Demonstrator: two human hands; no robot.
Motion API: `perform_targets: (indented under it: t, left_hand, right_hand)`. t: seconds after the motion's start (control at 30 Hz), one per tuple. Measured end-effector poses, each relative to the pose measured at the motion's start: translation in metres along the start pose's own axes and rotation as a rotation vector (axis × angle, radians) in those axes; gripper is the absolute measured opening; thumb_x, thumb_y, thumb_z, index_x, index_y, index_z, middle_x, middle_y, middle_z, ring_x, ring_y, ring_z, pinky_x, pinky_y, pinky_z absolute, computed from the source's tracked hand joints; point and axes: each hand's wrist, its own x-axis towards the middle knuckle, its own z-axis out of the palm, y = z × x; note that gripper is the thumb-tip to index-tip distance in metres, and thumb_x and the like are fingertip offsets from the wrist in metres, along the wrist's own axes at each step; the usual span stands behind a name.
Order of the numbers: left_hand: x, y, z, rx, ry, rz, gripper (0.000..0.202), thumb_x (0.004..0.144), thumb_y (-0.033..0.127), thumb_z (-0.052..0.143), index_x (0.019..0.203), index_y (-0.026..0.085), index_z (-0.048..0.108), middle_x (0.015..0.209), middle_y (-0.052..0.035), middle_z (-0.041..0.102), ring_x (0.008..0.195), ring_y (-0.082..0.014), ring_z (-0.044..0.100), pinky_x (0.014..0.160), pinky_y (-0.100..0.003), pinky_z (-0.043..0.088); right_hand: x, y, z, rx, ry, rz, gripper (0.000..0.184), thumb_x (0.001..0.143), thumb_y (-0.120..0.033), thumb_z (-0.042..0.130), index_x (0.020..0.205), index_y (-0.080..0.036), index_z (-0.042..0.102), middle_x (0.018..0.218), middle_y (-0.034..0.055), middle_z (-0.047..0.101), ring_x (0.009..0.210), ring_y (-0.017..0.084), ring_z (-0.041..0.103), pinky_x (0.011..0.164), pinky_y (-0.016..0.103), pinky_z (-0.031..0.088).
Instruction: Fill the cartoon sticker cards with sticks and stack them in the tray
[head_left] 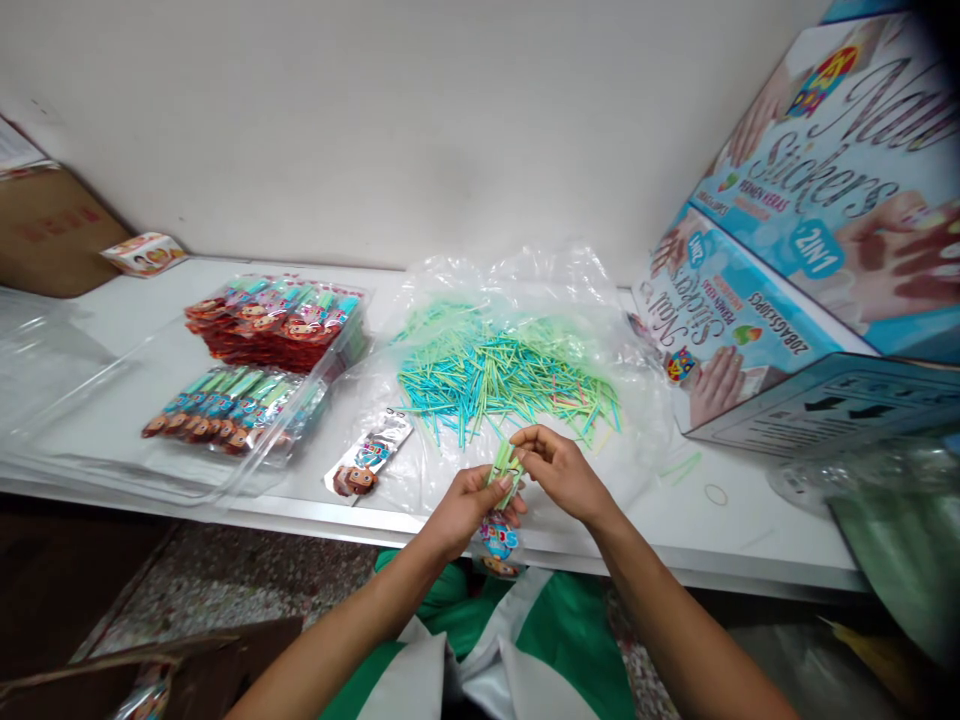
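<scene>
Over the table's front edge, my left hand (480, 502) is closed around a small printed packet (498, 538) with a cartoon figure on its lower end. Light green sticks (507, 464) stand at the packet's top. My right hand (551, 465) pinches at these sticks with thumb and fingers. Just beyond my hands, a heap of thin green and blue sticks (487, 375) lies on a clear plastic sheet (420, 470). To the left of my hands rests a silvery packet (370, 455) with a similar cartoon figure.
A clear plastic tray (247, 490) at left holds a row of stick-filled packets (225, 408) and a taller red stack (277, 320). Large blue printed boxes (757, 300) stand at right. A rubber band (716, 494) lies near them. A brown carton (56, 230) is at far left.
</scene>
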Motion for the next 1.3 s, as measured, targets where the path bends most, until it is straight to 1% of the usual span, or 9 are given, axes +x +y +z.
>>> perform_targets:
  t: [0.1,0.23,0.4,0.5,0.6,0.67,0.8,1.03,1.3]
  left_hand:
    - [0.0006,0.0002,-0.0005,-0.004,-0.005,0.006,0.035,0.075,0.043,0.061,0.083,0.009,0.059,0.068,-0.0069,0.066,0.050,-0.0116,0.057,0.050,-0.021,0.042]
    - [0.0006,0.0009,-0.0012,0.005,-0.008,0.014,0.034,0.075,0.043,0.061,0.082,0.009,0.059,0.067,-0.0065,0.066,0.050,-0.0115,0.057,0.051,-0.022,0.042]
    - [-0.0008,0.0002,-0.0013,-0.005,-0.038,0.006,0.032,0.077,0.041,0.059,0.082,0.010,0.058,0.070,-0.0078,0.067,0.052,-0.0123,0.059,0.049,-0.021,0.042]
    - [-0.0011,-0.0005,-0.0012,-0.038,-0.060,-0.020,0.032,0.078,0.041,0.058,0.086,0.010,0.058,0.072,-0.0086,0.067,0.053,-0.0131,0.060,0.048,-0.021,0.042]
    - [-0.0008,0.0003,-0.0011,-0.073,-0.069,-0.041,0.034,0.078,0.041,0.058,0.089,0.009,0.059,0.071,-0.0092,0.067,0.052,-0.0133,0.060,0.048,-0.021,0.041]
    - [-0.0008,0.0020,-0.0009,-0.087,-0.082,-0.050,0.035,0.079,0.041,0.057,0.090,0.008,0.060,0.069,-0.0098,0.067,0.051,-0.0131,0.060,0.048,-0.020,0.040]
    - [-0.0013,0.0056,-0.0002,-0.095,-0.103,-0.059,0.035,0.078,0.040,0.057,0.087,0.007,0.061,0.067,-0.0099,0.066,0.050,-0.0134,0.060,0.048,-0.021,0.040]
    - [-0.0020,0.0051,-0.0017,-0.102,-0.105,-0.063,0.034,0.078,0.040,0.058,0.085,0.007,0.062,0.066,-0.0093,0.066,0.049,-0.0143,0.060,0.050,-0.023,0.043]
    - [-0.0026,0.0029,-0.0049,-0.070,-0.138,-0.083,0.039,0.077,0.043,0.058,0.090,0.006,0.064,0.068,-0.0104,0.067,0.050,-0.0141,0.060,0.050,-0.023,0.042]
  right_hand:
    - [-0.0014,-0.0019,0.0008,-0.021,-0.028,-0.022,0.013,0.080,-0.025,0.051,0.088,-0.017,0.057,0.073,-0.0008,0.057,0.066,0.011,0.053,0.062,0.024,0.042]
    - [-0.0015,-0.0030,0.0015,-0.030,-0.024,-0.017,0.014,0.079,-0.028,0.054,0.086,-0.017,0.057,0.073,-0.0007,0.058,0.064,0.011,0.054,0.062,0.024,0.043]
    - [-0.0008,-0.0005,0.0030,-0.058,0.010,-0.007,0.008,0.078,-0.023,0.052,0.082,-0.017,0.055,0.067,-0.0024,0.054,0.060,0.011,0.052,0.058,0.024,0.042]
    - [-0.0011,-0.0002,0.0049,-0.001,0.032,0.002,0.009,0.076,-0.019,0.050,0.084,-0.018,0.051,0.067,-0.0034,0.052,0.058,0.010,0.050,0.056,0.023,0.042]
    - [-0.0018,-0.0028,0.0067,0.060,0.008,0.022,0.017,0.077,-0.021,0.050,0.093,-0.018,0.051,0.073,-0.0024,0.054,0.058,0.010,0.051,0.056,0.023,0.044]
    - [-0.0025,-0.0054,0.0070,0.047,-0.023,0.016,0.018,0.079,-0.024,0.050,0.095,-0.018,0.054,0.077,-0.0009,0.056,0.059,0.010,0.052,0.057,0.023,0.044]
    - [-0.0044,-0.0077,0.0065,0.014,-0.057,-0.010,0.016,0.082,-0.029,0.050,0.090,-0.018,0.058,0.075,-0.0009,0.056,0.059,0.010,0.050,0.057,0.023,0.044]
    - [-0.0051,-0.0016,0.0065,0.013,-0.057,0.000,0.016,0.081,-0.031,0.052,0.089,-0.018,0.058,0.076,-0.0005,0.056,0.059,0.010,0.052,0.057,0.023,0.045]
    - [-0.0051,-0.0051,0.0060,0.048,-0.101,0.008,0.017,0.081,-0.033,0.052,0.085,-0.017,0.057,0.072,-0.0014,0.054,0.058,0.009,0.050,0.053,0.022,0.044]
